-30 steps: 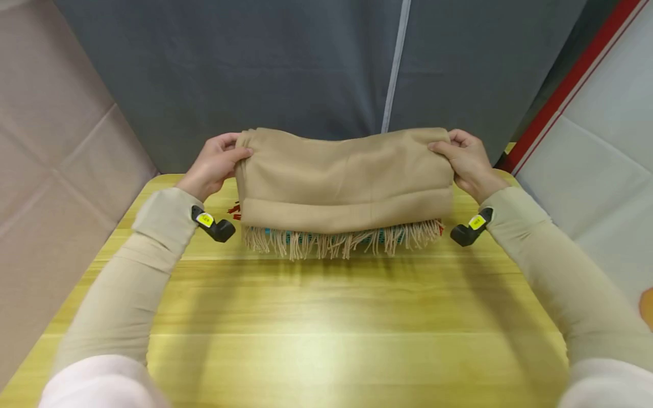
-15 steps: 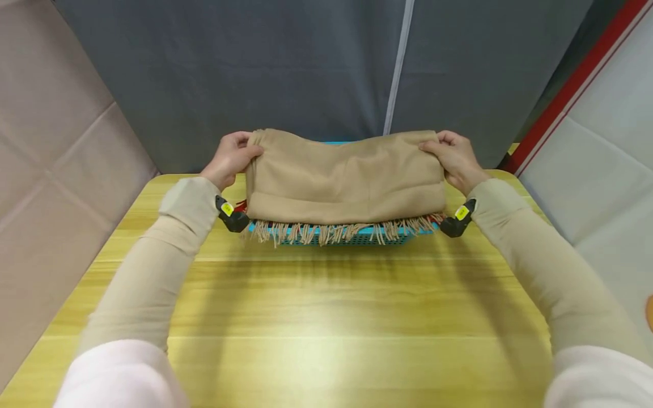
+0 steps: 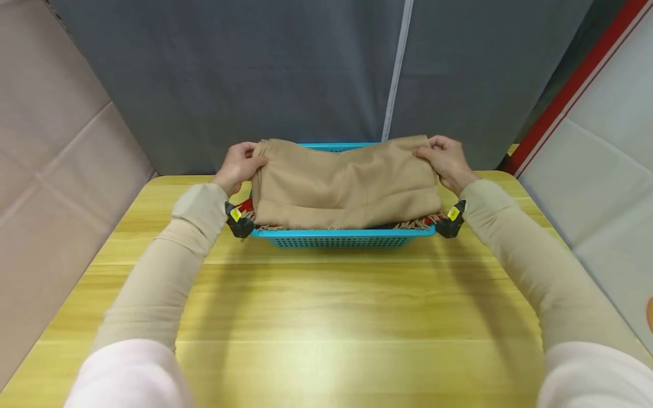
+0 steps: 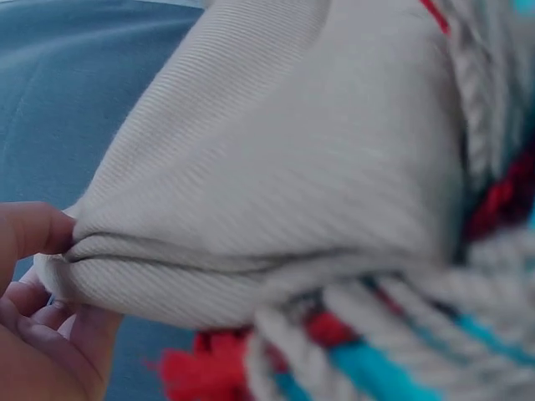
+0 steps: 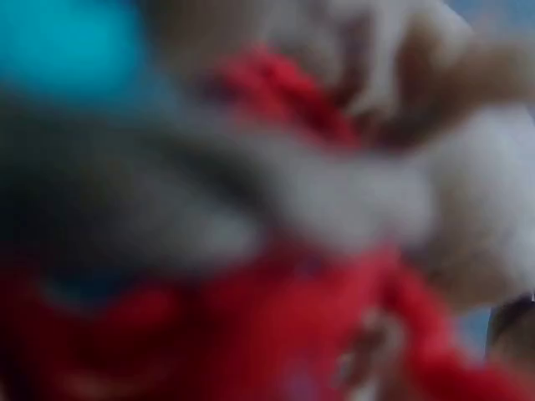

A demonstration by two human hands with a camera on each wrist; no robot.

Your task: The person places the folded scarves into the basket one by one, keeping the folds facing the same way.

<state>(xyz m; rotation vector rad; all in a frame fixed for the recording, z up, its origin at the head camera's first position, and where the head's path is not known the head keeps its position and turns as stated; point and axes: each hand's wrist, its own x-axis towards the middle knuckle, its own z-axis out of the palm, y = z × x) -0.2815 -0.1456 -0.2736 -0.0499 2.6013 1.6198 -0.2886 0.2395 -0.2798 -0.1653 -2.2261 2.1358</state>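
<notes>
Folded tan scarf (image 3: pixel 347 184) lying across the top of a turquoise basket (image 3: pixel 339 240) at the far edge of the tabletop (image 3: pixel 326 317), midway between its far corners. Fringe peeking out along the scarf's near edge, just above the basket's perforated front wall. Red cloth (image 3: pixel 246 205) showing beneath the scarf at the basket's left end (also visible as red and turquoise strands in the left wrist view, close under the tan fold).

Left hand (image 3: pixel 238 165) clamped on the scarf's far-left corner, thumb on top and fingers curled underneath; in the left wrist view, fingers (image 4: pixel 38 334) pinching the layered edge of the scarf (image 4: pixel 276 159). Right hand (image 3: pixel 446 160) gripping the far-right corner in the same way, thumb over the cloth, fingers wrapped behind. Right wrist view too blurred for detail: only red, turquoise and pale smears.

Both arms in beige sleeves reaching forward over the tabletop, a small black wrist camera (image 3: pixel 240 222) under the left wrist just beside the basket's left corner, another black camera (image 3: pixel 449 222) under the right wrist by the right corner. Grey curtain (image 3: pixel 285 73) hanging behind the tabletop's far edge, beige padded panel (image 3: pixel 56 158) along its left side, white panel with a red stripe (image 3: pixel 576 73) off its right side.
</notes>
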